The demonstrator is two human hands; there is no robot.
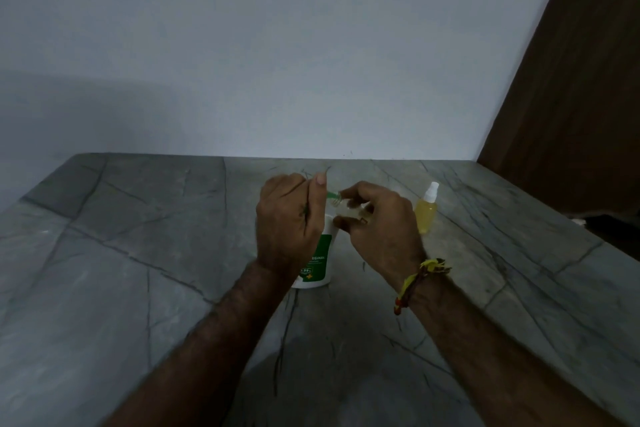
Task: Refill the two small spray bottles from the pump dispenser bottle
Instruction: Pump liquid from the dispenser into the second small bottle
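Hands [332,218] at pump bottle [320,260], yellow-filled spray bottle [426,213] beside

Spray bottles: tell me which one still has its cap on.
The yellow-filled spray bottle standing on the counter, white cap on. The other, clear one is uncapped in the right hand.
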